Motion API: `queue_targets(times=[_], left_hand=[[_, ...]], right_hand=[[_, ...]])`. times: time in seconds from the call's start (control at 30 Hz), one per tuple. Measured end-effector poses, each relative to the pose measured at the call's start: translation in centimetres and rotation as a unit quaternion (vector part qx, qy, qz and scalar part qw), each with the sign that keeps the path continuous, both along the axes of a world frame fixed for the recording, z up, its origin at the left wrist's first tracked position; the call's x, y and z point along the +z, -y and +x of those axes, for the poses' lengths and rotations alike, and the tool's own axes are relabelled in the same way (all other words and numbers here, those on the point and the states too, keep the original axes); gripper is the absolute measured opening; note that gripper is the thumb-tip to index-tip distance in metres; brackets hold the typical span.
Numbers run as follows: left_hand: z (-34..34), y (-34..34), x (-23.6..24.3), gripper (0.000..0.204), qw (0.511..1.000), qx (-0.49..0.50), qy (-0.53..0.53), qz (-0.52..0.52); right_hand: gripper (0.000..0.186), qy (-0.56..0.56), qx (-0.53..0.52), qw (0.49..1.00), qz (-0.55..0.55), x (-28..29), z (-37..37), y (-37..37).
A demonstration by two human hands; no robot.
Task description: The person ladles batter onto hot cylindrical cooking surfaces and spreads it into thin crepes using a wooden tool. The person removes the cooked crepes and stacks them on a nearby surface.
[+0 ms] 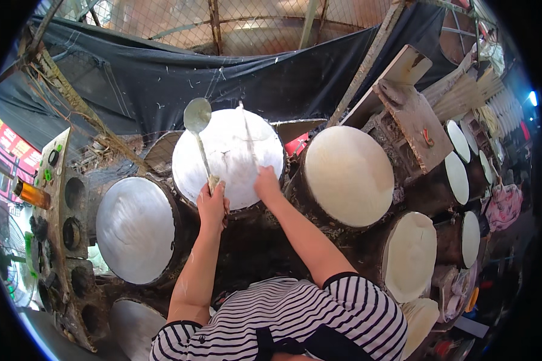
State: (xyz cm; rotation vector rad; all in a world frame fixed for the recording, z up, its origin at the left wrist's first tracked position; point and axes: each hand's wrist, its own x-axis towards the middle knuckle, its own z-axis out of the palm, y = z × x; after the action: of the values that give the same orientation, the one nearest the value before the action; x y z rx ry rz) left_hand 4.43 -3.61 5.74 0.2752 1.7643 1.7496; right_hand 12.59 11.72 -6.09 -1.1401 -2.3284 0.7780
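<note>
In front of me is a round, pale silver griddle (226, 171) with a whitish surface. My left hand (212, 206) is closed around the handle of a long metal ladle (197, 115), whose bowl sits over the griddle's far left rim. Whether the bowl holds anything, I cannot tell. My right hand (267, 184) grips a thin, pale stick-like tool (247, 129) that reaches across the griddle toward its far edge; its full shape is blurred. Just right of that, another round griddle (349, 177) is covered by a smooth cream-coloured layer.
A bare silver griddle (135, 230) stands at left, with another (135, 328) below it. Several cream-topped drums line the right, including one with a wrinkled sheet (409, 257). A wooden board (418, 129), concrete blocks (72, 231) and a dark tarp (223, 78) surround the area.
</note>
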Motion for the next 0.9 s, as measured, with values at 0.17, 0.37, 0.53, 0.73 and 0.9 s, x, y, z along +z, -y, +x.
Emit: queue_targets(times=[0.17,0.37,0.53,0.73,0.9], left_hand=[[0.0,2.4,-0.6,0.014,0.998,0.019,0.047,0.029],[0.1,3.5,-1.6,0.014,0.997,-0.001,0.056,0.053],[0.0,4.5,-2.0,0.014,0.996,0.001,0.067,0.063],[-0.1,5.2,-1.7,0.013,0.996,-0.015,0.067,0.058],[-0.4,5.8,-1.5,0.012,0.994,0.017,0.073,0.081]], right_hand=[[0.021,0.018,0.022,0.999,-0.017,2.4,-0.3,-1.3],[0.018,0.038,0.01,0.999,-0.019,1.4,-1.2,-0.6],[0.015,0.024,0.073,0.997,0.01,4.3,-0.9,1.7],[0.022,0.068,-0.018,0.996,-0.045,3.3,-0.1,4.2],[0.022,0.033,0.051,0.997,-0.05,2.6,-3.7,5.5]])
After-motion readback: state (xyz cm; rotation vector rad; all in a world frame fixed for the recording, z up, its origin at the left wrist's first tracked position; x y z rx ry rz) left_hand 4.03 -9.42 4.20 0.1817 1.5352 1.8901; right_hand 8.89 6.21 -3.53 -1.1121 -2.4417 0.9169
